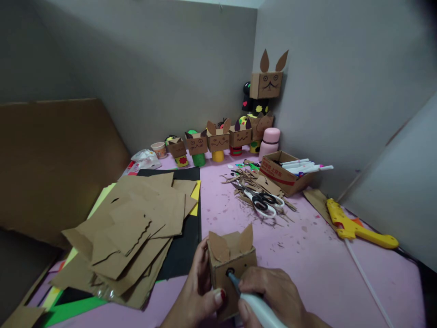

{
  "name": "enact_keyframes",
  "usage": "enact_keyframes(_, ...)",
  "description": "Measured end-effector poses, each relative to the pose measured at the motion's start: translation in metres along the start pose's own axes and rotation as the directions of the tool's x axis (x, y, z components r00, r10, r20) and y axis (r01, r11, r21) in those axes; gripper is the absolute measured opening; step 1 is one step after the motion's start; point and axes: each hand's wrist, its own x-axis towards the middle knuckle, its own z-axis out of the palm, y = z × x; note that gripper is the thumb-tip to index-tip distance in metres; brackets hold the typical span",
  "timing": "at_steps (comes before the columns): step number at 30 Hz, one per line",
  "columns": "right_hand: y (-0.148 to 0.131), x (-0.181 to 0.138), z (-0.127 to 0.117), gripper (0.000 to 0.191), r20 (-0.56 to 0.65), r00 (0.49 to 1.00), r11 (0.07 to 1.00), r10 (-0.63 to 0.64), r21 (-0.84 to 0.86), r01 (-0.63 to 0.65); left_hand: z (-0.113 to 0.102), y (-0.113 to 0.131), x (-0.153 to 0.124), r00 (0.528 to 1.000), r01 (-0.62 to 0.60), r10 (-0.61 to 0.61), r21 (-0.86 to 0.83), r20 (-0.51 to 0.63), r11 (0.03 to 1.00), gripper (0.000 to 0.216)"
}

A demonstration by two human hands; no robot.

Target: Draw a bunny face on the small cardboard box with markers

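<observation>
A small cardboard box with two pointed ears stands on the pink table near the front edge. My left hand wraps round its left side, thumb on the front face. My right hand grips a white marker. The marker's dark tip touches a black dot drawn on the box's front face.
A pile of cut cardboard sheets lies on black and coloured paper at the left. Scissors and scraps sit mid-table. A box of markers and a yellow glue gun lie right. Finished cardboard figures line the back wall.
</observation>
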Motion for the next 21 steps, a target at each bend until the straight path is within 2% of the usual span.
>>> enact_keyframes(6, -0.001, -0.002, 0.000, 0.010, -0.031, 0.999, 0.999, 0.022, -0.048, -0.023, 0.001, 0.001, -0.001, 1.000, -0.019, 0.019, -0.001, 0.002, 1.000, 0.094)
enact_keyframes(11, 0.001, -0.003, 0.002, 0.010, -0.027, 0.999, 0.998, 0.034, -0.057, -0.035, 0.002, 0.003, -0.001, 1.000, 0.013, -0.013, 0.013, 0.005, 1.000, 0.094)
enact_keyframes(16, 0.001, -0.005, -0.001, 0.010, -0.018, 0.999, 0.999, 0.042, -0.013, -0.042, 0.004, 0.004, 0.000, 1.000, 0.000, 0.000, -0.012, 0.009, 1.000, 0.094)
enact_keyframes(21, -0.002, -0.006, -0.011, 0.018, -0.033, 0.990, 0.989, 0.136, 0.070, -0.133, 0.003, 0.005, -0.001, 1.000, 0.017, -0.017, -0.036, -0.002, 0.999, 0.088)
